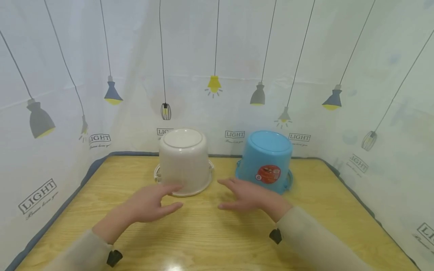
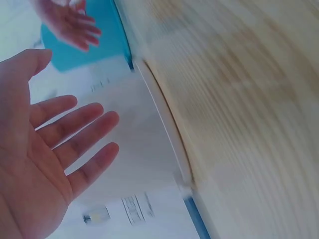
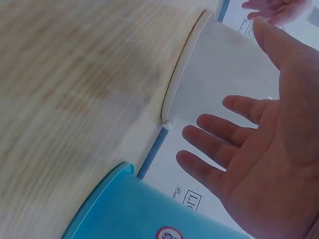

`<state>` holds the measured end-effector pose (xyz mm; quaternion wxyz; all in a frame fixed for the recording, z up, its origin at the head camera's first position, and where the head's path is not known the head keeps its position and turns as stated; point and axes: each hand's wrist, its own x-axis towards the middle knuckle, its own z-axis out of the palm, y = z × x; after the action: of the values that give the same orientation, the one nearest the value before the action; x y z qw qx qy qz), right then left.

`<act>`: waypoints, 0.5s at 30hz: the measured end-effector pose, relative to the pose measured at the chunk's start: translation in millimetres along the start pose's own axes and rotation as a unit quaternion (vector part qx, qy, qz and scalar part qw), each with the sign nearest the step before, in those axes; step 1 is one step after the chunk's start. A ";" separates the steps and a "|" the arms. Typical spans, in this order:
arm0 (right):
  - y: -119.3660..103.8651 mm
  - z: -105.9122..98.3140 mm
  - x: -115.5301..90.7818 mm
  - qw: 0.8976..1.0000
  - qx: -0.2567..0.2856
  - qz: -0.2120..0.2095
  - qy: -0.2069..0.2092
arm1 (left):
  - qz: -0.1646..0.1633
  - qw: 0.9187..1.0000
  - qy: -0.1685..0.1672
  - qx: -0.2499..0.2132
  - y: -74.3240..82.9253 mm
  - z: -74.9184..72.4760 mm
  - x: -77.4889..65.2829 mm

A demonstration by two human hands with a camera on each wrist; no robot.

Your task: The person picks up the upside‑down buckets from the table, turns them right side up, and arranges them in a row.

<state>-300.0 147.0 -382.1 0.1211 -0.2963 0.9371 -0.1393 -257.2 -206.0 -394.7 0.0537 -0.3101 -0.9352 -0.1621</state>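
A white bucket (image 1: 184, 165) stands upside down towards the back of the table, its handle lying round the rim. To its right is an upturned blue bucket (image 1: 268, 150) with a red label (image 1: 269, 174) on its side. My left hand (image 1: 149, 203) hovers in front of the white bucket, fingers spread and holding nothing. Between the two buckets, nearer the blue one, my right hand (image 1: 245, 195) is held out with straight fingers and nothing in it. In the left wrist view the left palm (image 2: 40, 164) faces the camera; the right wrist view shows the right palm (image 3: 269, 164) likewise.
The wooden table (image 1: 200, 237) has a dark blue border along its sides and back. Behind and beside it hangs a pale sheet (image 1: 190, 49) printed with lamps and the word LIGHT. Black pieces (image 1: 114, 258) sit at both sleeve cuffs.
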 end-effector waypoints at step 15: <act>9.6 0.8 62.3 0.998 0.045 0.035 -0.006 | -0.151 0.988 -0.032 -0.007 -71.0 0.1 -0.9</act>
<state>-354.3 117.7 -395.1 0.1450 -0.2584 0.9390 -0.1747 -299.0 -260.1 -414.1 -0.0038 -0.1704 -0.9715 -0.1644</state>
